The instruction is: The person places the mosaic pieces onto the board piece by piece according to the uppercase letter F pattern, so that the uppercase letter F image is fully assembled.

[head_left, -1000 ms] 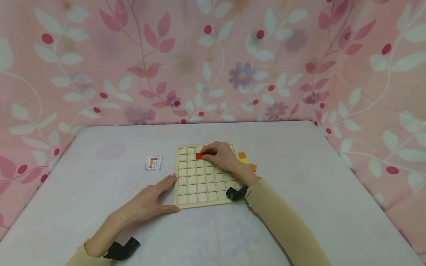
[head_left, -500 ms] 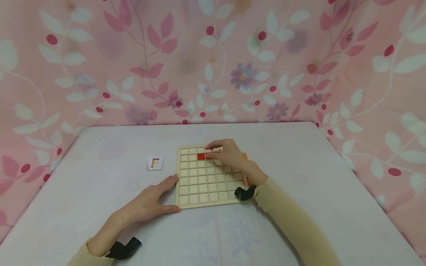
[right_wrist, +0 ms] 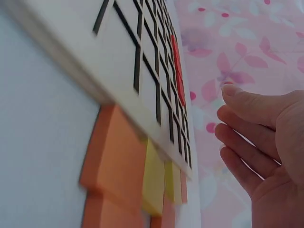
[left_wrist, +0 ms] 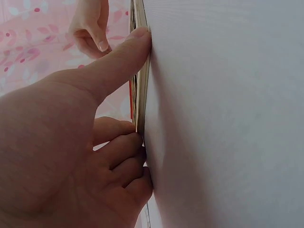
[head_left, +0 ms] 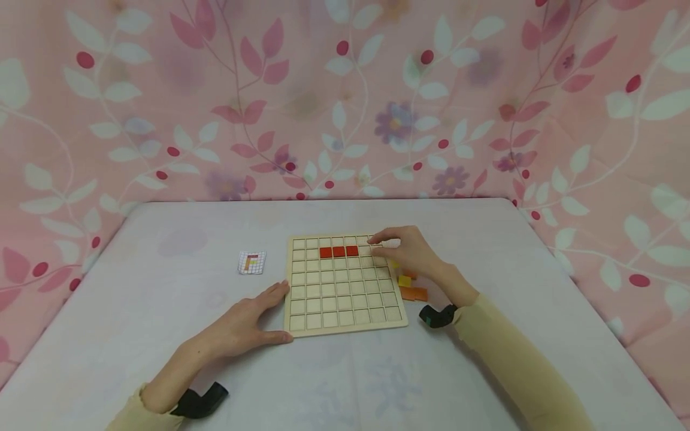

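Note:
A pale wooden grid board [head_left: 345, 305] lies on the white-covered table. Three red square tiles [head_left: 338, 251] sit side by side in its second row from the back. My left hand [head_left: 237, 329] rests against the board's left side, its thumb at the near corner and its other fingers along the edge. Over the board's far right part hovers my right hand [head_left: 412, 248], thumb and fingers apart. The right wrist view shows nothing in that hand [right_wrist: 259, 137]. Beside the board's right edge lie orange tiles [head_left: 413, 294] and yellow tiles [right_wrist: 153, 175], partly hidden under the right hand in the head view.
A small paper card [head_left: 251, 263] with a coloured pattern on a printed grid lies left of the board. Black wrist devices [head_left: 200, 402] sit on both wrists. Behind the table [head_left: 188, 233] hangs a pink floral cloth [head_left: 302, 102].
My right hand has let go of the red tiles and moved right towards the board's right edge, uncovering the row of three. The left hand stays in place.

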`<state>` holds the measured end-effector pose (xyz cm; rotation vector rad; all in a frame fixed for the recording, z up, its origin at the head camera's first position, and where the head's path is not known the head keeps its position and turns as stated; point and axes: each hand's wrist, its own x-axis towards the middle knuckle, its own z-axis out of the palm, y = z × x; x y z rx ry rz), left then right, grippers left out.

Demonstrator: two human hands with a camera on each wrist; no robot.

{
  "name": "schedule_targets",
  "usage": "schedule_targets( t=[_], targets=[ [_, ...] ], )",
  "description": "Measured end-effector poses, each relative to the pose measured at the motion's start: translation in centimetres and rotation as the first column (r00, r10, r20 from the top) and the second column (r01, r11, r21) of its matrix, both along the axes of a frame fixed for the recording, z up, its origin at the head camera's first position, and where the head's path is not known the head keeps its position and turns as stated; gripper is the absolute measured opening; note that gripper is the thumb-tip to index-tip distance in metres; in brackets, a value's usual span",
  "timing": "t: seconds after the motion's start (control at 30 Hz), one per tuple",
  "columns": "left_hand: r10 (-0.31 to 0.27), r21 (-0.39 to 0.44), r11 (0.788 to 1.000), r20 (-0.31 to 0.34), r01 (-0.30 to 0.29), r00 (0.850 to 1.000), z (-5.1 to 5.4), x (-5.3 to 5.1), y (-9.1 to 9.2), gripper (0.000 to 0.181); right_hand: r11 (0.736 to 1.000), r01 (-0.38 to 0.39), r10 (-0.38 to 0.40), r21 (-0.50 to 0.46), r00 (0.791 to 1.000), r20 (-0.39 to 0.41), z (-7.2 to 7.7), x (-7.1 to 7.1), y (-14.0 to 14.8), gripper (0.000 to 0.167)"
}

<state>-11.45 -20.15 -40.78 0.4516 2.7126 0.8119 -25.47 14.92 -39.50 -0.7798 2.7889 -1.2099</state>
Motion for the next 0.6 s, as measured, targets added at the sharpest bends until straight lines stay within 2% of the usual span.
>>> schedule_targets(
  t=[0.23, 0.6],
  targets=[
    [-0.006, -0.003, 1.000, -0.004, 0.006, 1.000, 0.1, 0.0, 0.0, 0.100, 0.998, 0.050, -0.050, 0.037, 0.999, 0.005, 0.2, 1.0, 3.5, 0.022],
    [0.002, -0.006, 1.000, 0.009, -0.002, 1.000, 0.0, -0.1, 0.0, 0.101, 0.993, 0.093, -0.094, 0.080, 0.995, 0.014, -0.6, 1.9, 8.0, 0.020]
  ],
)
